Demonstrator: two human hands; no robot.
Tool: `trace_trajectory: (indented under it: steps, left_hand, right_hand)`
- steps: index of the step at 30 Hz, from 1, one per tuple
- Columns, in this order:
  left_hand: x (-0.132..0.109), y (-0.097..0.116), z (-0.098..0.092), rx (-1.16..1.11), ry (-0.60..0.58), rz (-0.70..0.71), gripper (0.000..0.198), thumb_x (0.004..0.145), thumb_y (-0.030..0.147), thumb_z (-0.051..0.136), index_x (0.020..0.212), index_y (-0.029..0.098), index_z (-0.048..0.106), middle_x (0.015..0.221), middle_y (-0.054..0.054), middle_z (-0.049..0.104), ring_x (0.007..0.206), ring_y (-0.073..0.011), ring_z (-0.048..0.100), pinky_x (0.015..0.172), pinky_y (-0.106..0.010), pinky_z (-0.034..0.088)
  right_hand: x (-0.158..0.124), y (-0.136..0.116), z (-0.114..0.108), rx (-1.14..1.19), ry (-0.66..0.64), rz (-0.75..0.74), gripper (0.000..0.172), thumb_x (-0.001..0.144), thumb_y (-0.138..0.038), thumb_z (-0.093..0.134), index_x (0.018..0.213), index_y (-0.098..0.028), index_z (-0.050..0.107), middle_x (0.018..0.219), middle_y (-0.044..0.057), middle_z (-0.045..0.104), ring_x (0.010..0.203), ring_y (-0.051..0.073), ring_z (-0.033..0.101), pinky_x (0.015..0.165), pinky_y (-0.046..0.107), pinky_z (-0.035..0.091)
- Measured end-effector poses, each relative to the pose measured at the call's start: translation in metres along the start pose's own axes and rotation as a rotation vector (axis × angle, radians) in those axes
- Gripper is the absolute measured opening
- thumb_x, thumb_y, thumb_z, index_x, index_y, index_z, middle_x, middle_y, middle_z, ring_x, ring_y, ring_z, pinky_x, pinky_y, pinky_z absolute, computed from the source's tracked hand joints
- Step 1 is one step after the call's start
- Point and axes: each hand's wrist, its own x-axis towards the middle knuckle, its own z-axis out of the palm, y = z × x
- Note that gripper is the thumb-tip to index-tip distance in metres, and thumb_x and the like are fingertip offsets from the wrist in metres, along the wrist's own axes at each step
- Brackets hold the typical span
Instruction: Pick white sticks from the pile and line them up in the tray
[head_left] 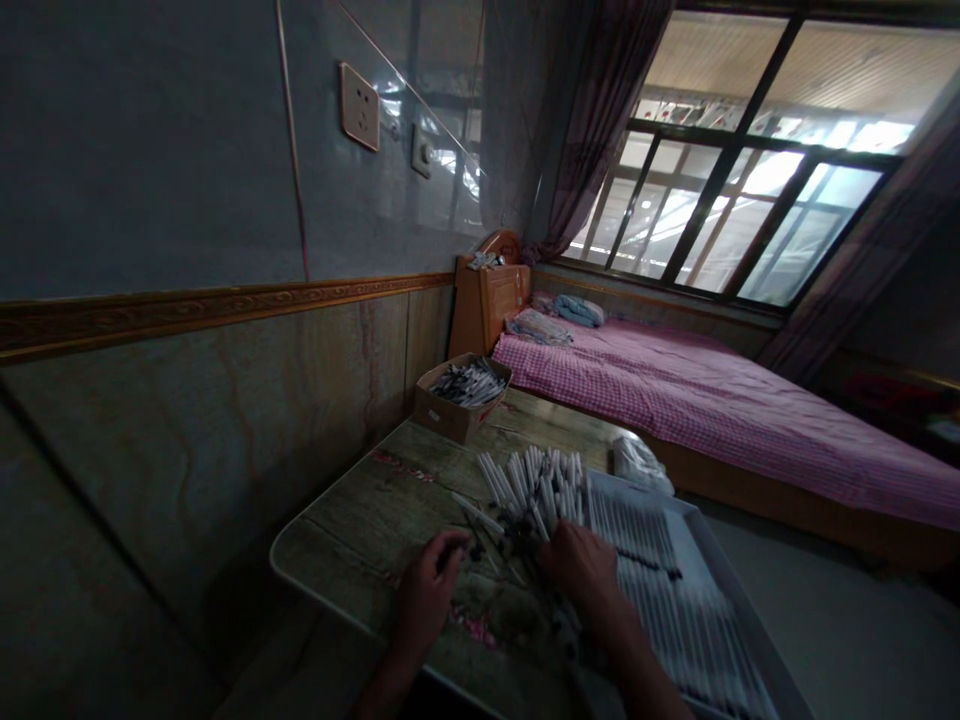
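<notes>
Head view: rows of pen-like sticks [634, 520] already lie in the tray [696, 545] right of the right hand [581, 565], but a loose heap of white tubes [559, 480] sits just beyond it on the surface [352, 540], so I'd guess plenty's left. Can't tell the right hand's grip; left hand [429, 590] is curled, maybe pinching something dark.

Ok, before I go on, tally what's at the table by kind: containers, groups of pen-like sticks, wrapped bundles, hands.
Containers: 2 (cardboard box, tray)
Stick groups: 3 (boxed sticks, heaped sticks, tray sticks); single sticks too blurred to count
Plastic-looking bundle: 1
Hands: 2 (left hand, right hand)
Total: 8
</notes>
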Motion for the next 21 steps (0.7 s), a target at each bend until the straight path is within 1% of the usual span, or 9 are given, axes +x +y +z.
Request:
trace_trajectory:
  steps: [3,6,10,12,14,15,17,19,21]
  left_hand:
    - [-0.001,0.002,0.000,-0.011,-0.034,0.003,0.027,0.078,0.040,0.056,0.088,0.022,0.073,0.089,-0.007,0.077,0.086,-0.0257,0.071,0.081,-0.036,0.056]
    - [-0.004,0.007,-0.001,-0.018,-0.093,-0.001,0.028,0.080,0.041,0.057,0.089,0.021,0.074,0.088,-0.007,0.077,0.083,-0.0254,0.071,0.078,-0.034,0.055]
    - [-0.007,0.013,-0.002,-0.040,-0.194,-0.045,0.036,0.082,0.048,0.054,0.093,0.021,0.075,0.081,-0.006,0.076,0.078,-0.0250,0.070,0.073,-0.034,0.054]
    - [-0.007,0.015,-0.002,-0.086,-0.239,-0.079,0.038,0.080,0.052,0.056,0.089,0.020,0.074,0.078,-0.005,0.075,0.076,-0.0247,0.070,0.072,-0.033,0.054]
    - [-0.006,0.016,-0.003,-0.138,-0.255,-0.108,0.037,0.075,0.054,0.061,0.080,0.019,0.071,0.073,-0.004,0.073,0.073,-0.0237,0.068,0.069,-0.032,0.054]
    - [-0.005,0.016,-0.004,-0.161,-0.237,-0.118,0.037,0.073,0.055,0.064,0.077,0.019,0.069,0.071,-0.003,0.071,0.070,-0.0227,0.068,0.066,-0.031,0.054]
    - [-0.005,0.015,-0.006,-0.199,-0.133,-0.139,0.040,0.073,0.059,0.065,0.074,0.019,0.065,0.067,-0.001,0.069,0.065,-0.0207,0.066,0.060,-0.029,0.053]
    - [-0.006,0.014,-0.008,-0.235,0.016,-0.175,0.043,0.076,0.063,0.060,0.074,0.020,0.062,0.065,-0.002,0.068,0.061,-0.0201,0.066,0.057,-0.029,0.053]
    - [-0.006,0.013,-0.009,-0.288,0.111,-0.216,0.045,0.080,0.065,0.056,0.076,0.020,0.060,0.067,-0.003,0.070,0.061,-0.0214,0.068,0.056,-0.031,0.055]
  right_hand:
    - [-0.007,0.006,-0.002,0.119,-0.025,0.010,0.024,0.088,-0.028,0.048,0.089,-0.019,0.070,0.091,0.011,0.075,0.083,0.022,0.070,0.061,0.026,0.037]
    - [-0.018,0.000,0.011,0.327,0.002,-0.042,0.020,0.089,-0.030,0.050,0.085,-0.019,0.066,0.083,0.006,0.072,0.076,0.019,0.067,0.058,0.023,0.034]
    - [-0.039,-0.031,0.036,0.610,0.064,-0.114,0.016,0.089,-0.027,0.051,0.077,-0.020,0.060,0.069,0.001,0.066,0.065,0.015,0.062,0.056,0.022,0.033]
    - [-0.049,-0.048,0.044,0.672,0.088,-0.146,0.014,0.089,-0.026,0.053,0.078,-0.020,0.060,0.069,0.001,0.067,0.064,0.015,0.063,0.056,0.022,0.033]
    - [-0.054,-0.060,0.048,0.720,0.082,-0.187,0.015,0.090,-0.026,0.052,0.080,-0.021,0.061,0.072,0.002,0.069,0.065,0.016,0.064,0.057,0.022,0.034]
    - [-0.055,-0.063,0.048,0.734,0.072,-0.205,0.017,0.092,-0.027,0.051,0.081,-0.021,0.062,0.073,0.002,0.070,0.067,0.016,0.065,0.057,0.022,0.035]
    - [-0.052,-0.064,0.047,0.710,0.063,-0.204,0.021,0.095,-0.027,0.047,0.083,-0.021,0.063,0.076,0.002,0.071,0.071,0.017,0.066,0.059,0.022,0.037]
    - [-0.047,-0.062,0.046,0.592,0.077,-0.154,0.023,0.096,-0.023,0.044,0.086,-0.020,0.065,0.083,0.004,0.072,0.078,0.017,0.068,0.063,0.022,0.039]
    - [-0.041,-0.061,0.045,0.419,0.082,-0.116,0.020,0.094,-0.017,0.046,0.092,-0.019,0.066,0.094,0.006,0.072,0.086,0.019,0.069,0.066,0.023,0.041]
